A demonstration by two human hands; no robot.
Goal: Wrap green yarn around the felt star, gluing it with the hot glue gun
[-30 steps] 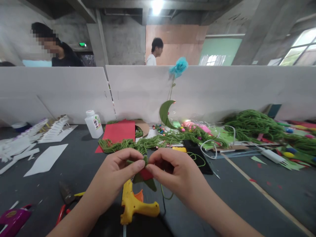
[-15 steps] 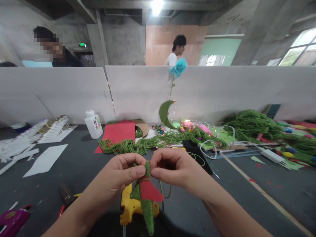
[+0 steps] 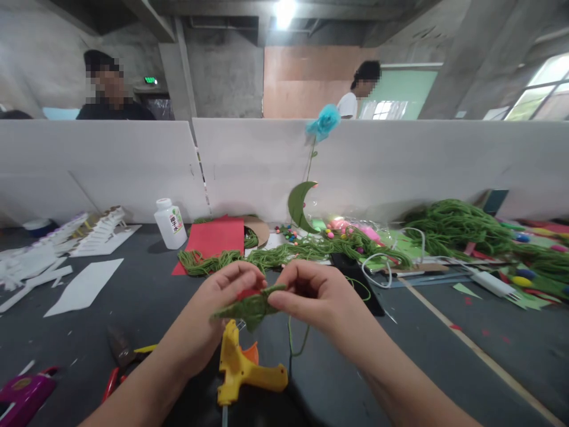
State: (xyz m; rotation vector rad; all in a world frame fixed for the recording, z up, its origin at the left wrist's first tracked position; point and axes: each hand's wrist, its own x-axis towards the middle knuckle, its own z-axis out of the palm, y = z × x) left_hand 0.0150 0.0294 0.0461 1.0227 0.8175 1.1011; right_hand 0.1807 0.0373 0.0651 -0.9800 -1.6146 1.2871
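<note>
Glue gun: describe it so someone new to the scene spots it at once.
Start at the dark table, lower middle of the picture, below the left hand and right hand. The glue gun shows there, grip pointing right. Its yellow body and orange trigger set it apart from the red-handled pliers on its left.

One head-worn camera looks forward and down from close above the counter [image 3: 422,350] toward the pale partition [image 3: 249,160] and room [image 3: 222,71] beyond.
</note>
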